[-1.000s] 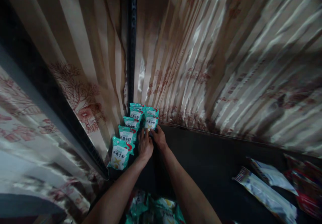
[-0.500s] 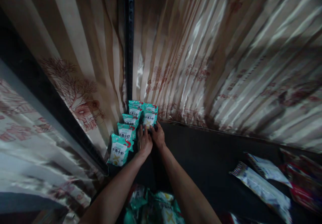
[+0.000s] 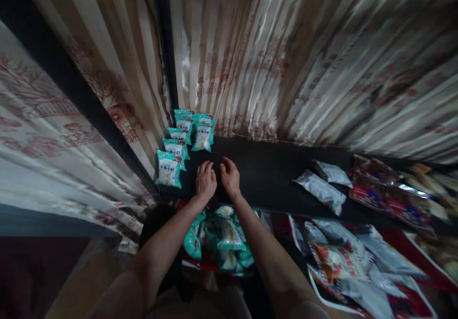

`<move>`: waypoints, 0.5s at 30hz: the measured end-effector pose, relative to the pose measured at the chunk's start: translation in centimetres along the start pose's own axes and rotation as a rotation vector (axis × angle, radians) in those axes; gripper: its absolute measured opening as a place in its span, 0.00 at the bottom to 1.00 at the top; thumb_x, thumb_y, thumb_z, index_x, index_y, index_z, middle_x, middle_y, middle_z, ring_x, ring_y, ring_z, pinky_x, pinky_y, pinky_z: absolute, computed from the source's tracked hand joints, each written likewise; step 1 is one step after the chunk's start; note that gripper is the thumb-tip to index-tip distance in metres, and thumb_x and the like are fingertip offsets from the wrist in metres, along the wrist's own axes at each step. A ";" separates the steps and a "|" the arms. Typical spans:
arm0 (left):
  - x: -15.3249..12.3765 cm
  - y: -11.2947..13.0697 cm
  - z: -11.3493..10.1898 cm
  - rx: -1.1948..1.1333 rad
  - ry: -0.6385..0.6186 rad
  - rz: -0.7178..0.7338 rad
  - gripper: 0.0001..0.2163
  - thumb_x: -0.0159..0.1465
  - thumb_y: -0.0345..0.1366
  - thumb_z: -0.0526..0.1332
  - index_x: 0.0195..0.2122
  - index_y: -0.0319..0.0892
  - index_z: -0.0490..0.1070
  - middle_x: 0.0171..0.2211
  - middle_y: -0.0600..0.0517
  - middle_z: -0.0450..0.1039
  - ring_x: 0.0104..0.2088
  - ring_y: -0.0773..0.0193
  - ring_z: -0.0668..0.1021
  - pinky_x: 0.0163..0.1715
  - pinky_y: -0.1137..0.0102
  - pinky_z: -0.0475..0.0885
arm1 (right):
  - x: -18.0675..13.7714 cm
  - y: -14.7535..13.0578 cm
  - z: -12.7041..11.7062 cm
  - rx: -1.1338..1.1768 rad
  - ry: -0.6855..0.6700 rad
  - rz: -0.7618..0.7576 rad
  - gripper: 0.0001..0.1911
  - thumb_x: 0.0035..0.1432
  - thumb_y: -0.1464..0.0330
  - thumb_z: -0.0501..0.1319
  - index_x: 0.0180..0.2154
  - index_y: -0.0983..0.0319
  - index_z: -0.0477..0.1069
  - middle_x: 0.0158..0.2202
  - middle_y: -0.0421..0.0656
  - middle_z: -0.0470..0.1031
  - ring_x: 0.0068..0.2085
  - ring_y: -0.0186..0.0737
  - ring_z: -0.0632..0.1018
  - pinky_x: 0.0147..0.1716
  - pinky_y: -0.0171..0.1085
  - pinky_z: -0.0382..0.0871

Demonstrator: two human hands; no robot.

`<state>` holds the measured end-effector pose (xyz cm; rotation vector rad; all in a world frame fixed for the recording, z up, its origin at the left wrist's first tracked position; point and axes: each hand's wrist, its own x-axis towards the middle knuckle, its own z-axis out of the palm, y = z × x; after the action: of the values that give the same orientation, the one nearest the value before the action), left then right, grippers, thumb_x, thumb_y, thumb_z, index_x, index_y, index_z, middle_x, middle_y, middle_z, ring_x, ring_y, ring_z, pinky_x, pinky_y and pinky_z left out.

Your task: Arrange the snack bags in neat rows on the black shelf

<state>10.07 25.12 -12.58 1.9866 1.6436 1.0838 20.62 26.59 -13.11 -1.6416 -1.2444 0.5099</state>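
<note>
My left hand [image 3: 206, 181] hovers over the black shelf [image 3: 265, 175] with nothing in it, its fingers loosely bent. Beside it, my right hand [image 3: 230, 178] is also empty, thumb and fingers apart. Both are nearest to a teal-and-white snack bag [image 3: 202, 137] that stands upright just beyond them, in front of another like it. To the left, several matching bags stand in a row one behind another, the front snack bag [image 3: 169, 169] closest to me. Below my forearms, a red-edged container [image 3: 196, 264] holds a heap of the same teal bags.
White bags [image 3: 320, 190] lie flat on the shelf at right, with red packs [image 3: 390, 195] past them. A red-and-white box [image 3: 318, 292] full of packets is at lower right. Printed, pleated sheeting [image 3: 243, 70] walls the back and left; a dark post [image 3: 165, 42] marks the corner.
Both hands have drawn back from the front bag of the second row, which now stands free of them. The view has tilted down and right, showing more of the packets near me.
</note>
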 end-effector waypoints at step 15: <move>-16.6 1.1 -0.1 0.004 -0.554 -0.529 0.16 0.64 0.36 0.51 0.50 0.38 0.66 0.53 0.41 0.69 0.55 0.57 0.70 0.55 0.64 0.61 | -16.5 4.5 -9.2 -0.516 -0.359 0.306 0.17 0.59 0.61 0.51 0.43 0.60 0.73 0.41 0.50 0.78 0.44 0.49 0.78 0.42 0.43 0.68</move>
<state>10.14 9.20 -17.34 1.5165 1.6898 0.3004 23.62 7.69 -16.62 -2.2709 -1.4756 0.7391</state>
